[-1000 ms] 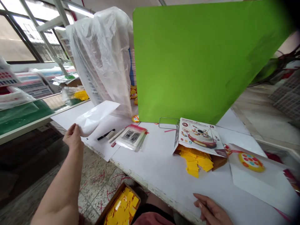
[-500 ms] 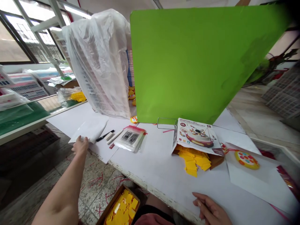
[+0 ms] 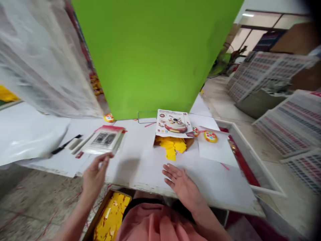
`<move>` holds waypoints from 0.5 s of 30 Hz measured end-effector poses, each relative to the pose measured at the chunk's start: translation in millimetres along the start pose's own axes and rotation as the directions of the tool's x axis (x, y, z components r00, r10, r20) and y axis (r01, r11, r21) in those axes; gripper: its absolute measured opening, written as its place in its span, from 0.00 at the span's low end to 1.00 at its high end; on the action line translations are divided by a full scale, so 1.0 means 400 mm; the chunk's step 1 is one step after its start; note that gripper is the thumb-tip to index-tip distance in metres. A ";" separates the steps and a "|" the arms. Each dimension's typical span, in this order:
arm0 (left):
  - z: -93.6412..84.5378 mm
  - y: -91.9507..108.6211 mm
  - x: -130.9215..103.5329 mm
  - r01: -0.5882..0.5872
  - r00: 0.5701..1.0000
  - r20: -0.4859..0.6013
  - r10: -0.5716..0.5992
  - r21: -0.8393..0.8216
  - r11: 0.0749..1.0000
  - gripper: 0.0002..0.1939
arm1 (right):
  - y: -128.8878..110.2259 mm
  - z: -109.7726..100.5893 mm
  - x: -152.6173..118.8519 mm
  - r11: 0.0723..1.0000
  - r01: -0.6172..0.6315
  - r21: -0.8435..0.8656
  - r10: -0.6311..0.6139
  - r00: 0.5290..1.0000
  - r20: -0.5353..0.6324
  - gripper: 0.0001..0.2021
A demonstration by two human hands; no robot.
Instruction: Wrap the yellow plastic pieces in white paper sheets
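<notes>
My left hand (image 3: 96, 172) is over the table's front edge, just below a stack of clear plastic bags (image 3: 103, 139) with a black-and-white label; its thumb and fingers are apart and nothing shows between them. Palm partly turned up, my right hand (image 3: 184, 187) has its fingers spread and holds nothing. It is in front of a white printed box (image 3: 173, 124) lying on its side, with yellow pieces (image 3: 173, 146) spilling from its open end. Right of the box, a yellow round toy with coloured dots (image 3: 210, 136) rests on white paper (image 3: 218, 152).
A tall green board (image 3: 155, 57) stands at the back. On the left are a black pen (image 3: 66, 144), a white plastic sheet (image 3: 30, 134) and a plastic-covered stack (image 3: 47, 60). Below the table is a carton of yellow pieces (image 3: 111, 214); a white-rimmed tray (image 3: 258, 160) is at right.
The view has swung right. My left hand has left the white plastic sheet and come in toward the labelled bags. My right hand has moved forward toward the box, its fingers now spread.
</notes>
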State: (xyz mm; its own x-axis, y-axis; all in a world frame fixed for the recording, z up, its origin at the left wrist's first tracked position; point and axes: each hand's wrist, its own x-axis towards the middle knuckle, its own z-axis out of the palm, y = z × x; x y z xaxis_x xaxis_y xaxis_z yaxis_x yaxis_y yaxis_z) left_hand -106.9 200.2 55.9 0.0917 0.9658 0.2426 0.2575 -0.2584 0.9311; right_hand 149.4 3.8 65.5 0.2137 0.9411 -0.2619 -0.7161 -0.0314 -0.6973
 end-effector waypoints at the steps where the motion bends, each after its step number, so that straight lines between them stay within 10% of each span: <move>1: 0.066 0.025 -0.047 0.011 0.992 0.123 -0.010 -0.009 1.000 0.09 | -0.004 0.013 -0.002 0.997 -0.008 0.073 0.006 1.000 0.031 0.26; 4: 0.232 0.094 -0.155 0.074 0.915 0.404 -0.011 -0.142 0.987 0.11 | -0.018 0.034 -0.024 0.984 -0.023 0.175 0.009 0.997 0.078 0.29; 7: 0.329 0.145 -0.205 -0.111 0.867 0.466 0.179 -0.171 0.979 0.13 | -0.030 0.028 -0.055 0.979 -0.025 0.202 0.008 0.996 0.086 0.30; 15: 0.386 0.205 -0.227 -0.614 0.666 0.472 0.578 -0.093 0.784 0.12 | -0.050 -0.012 -0.108 0.956 0.015 0.293 -0.034 0.998 0.061 0.31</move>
State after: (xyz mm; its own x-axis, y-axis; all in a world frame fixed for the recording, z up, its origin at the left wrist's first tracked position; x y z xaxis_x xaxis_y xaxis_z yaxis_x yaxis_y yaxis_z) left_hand 54.3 87.8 68.3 0.6636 0.4833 0.5711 0.0560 -0.7933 0.6062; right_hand 157.6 -37.8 87.4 0.1969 0.9604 -0.1970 -0.8761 0.0822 -0.4751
